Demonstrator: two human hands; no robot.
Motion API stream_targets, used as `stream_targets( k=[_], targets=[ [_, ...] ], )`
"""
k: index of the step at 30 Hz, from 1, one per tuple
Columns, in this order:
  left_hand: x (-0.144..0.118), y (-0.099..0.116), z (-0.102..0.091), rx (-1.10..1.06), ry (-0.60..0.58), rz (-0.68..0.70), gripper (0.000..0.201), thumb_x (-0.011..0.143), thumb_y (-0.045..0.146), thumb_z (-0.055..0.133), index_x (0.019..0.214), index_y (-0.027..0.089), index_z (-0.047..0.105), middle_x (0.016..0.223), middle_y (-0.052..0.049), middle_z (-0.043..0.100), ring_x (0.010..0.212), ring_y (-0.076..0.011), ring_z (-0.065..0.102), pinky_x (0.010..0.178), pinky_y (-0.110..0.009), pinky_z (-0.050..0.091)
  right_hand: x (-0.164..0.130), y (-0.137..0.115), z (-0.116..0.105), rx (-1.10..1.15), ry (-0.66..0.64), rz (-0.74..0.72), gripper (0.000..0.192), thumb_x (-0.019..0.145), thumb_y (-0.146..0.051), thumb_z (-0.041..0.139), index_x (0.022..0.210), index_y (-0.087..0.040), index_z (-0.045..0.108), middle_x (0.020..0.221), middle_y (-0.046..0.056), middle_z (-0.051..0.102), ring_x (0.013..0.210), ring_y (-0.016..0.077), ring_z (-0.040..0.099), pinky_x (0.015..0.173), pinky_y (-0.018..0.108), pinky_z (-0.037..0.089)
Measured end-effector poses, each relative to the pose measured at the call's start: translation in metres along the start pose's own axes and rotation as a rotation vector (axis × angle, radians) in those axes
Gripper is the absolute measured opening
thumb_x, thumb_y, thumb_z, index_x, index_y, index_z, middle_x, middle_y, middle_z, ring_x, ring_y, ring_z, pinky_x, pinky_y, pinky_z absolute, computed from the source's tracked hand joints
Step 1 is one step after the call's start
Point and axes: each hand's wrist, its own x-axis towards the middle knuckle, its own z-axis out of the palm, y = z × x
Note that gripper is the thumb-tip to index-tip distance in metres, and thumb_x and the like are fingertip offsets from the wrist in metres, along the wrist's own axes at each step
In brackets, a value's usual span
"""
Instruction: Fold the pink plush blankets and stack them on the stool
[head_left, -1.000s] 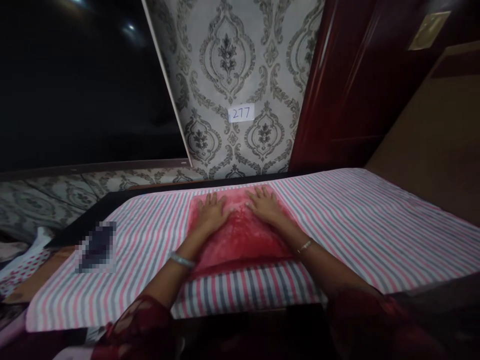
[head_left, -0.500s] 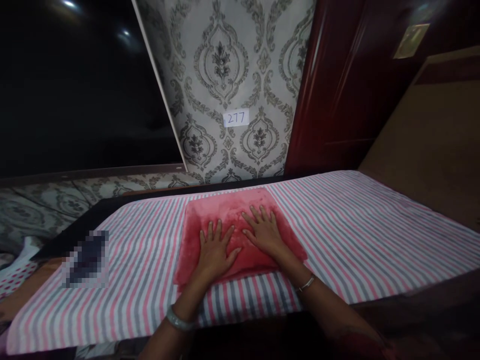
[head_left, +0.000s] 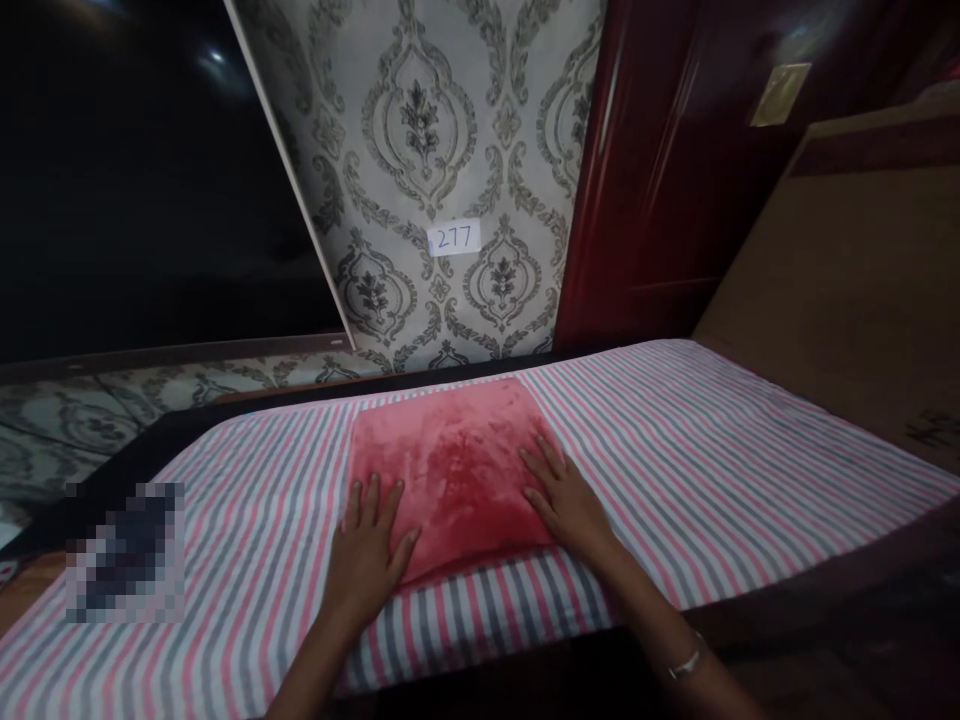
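Observation:
A square of red, plush-looking fabric lies flat on a striped cloth, its nap brushed into lighter and darker patches. What kind of fabric piece it is, perhaps folded or a cover, I cannot make out. At its left edge rests my left hand, fingers spread, fingertips on the fabric. My right hand lies at the right edge with its fingers apart and touching the red surface. Neither hand grips anything. A bracelet shows on the right wrist.
Pink, grey and white stripes run across the table cover. A large dark screen stands at the back left, and a cardboard panel at the right. On the patterned wall is a paper label reading 277. A pixelated dark patch lies at the left.
Both hands have slid outward from the middle of the red fabric to its left and right edges. The camera view has shifted slightly.

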Motion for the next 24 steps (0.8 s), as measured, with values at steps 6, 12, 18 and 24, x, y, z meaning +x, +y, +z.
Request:
stream_targets(
  k=[6, 12, 18, 24],
  targets=[
    [-0.005, -0.007, 0.015, -0.148, 0.075, 0.044, 0.058, 0.094, 0.048, 0.050, 0.144, 0.019, 0.055, 0.162, -0.014, 0.033, 0.154, -0.0354, 0.012, 0.119, -0.057, 0.028, -0.008, 0.005, 0.014, 0.176, 0.097, -0.043, 0.051, 0.102, -0.042, 0.040, 0.149, -0.023, 0.048, 0.165, 0.010, 0.028, 0.146, 0.0295, 0.036, 0.119, 0.053, 0.030],
    [-0.003, -0.022, 0.003, -0.568, 0.175, -0.305, 0.064, 0.087, 0.047, 0.062, 0.144, 0.022, 0.053, 0.167, -0.010, 0.023, 0.153, -0.0330, 0.022, 0.122, -0.053, 0.025, -0.004, 0.029, 0.020, 0.549, 0.190, 0.191, 0.078, 0.092, -0.056, 0.051, 0.158, -0.022, 0.029, 0.167, 0.012, 0.018, 0.151, 0.0314, 0.024, 0.118, 0.053, 0.032],
    [0.010, -0.030, -0.039, -1.212, -0.068, -0.875, 0.064, 0.093, 0.032, 0.060, 0.152, 0.018, 0.039, 0.149, -0.017, 0.052, 0.127, -0.0249, 0.061, 0.104, -0.035, 0.051, 0.010, 0.052, 0.012, 1.094, 0.021, 0.487, 0.081, 0.086, -0.057, 0.057, 0.155, -0.024, 0.031, 0.147, 0.016, 0.052, 0.133, 0.0322, 0.054, 0.104, 0.052, 0.050],
    [0.032, -0.022, -0.054, -1.332, -0.146, -0.944, 0.068, 0.091, 0.027, 0.066, 0.152, 0.014, 0.040, 0.125, -0.019, 0.070, 0.097, -0.0235, 0.075, 0.088, -0.035, 0.060, 0.026, 0.036, -0.010, 1.296, -0.059, 0.611, 0.078, 0.080, -0.048, 0.066, 0.147, -0.018, 0.038, 0.130, 0.017, 0.065, 0.107, 0.0308, 0.070, 0.094, 0.048, 0.056]
  ],
)
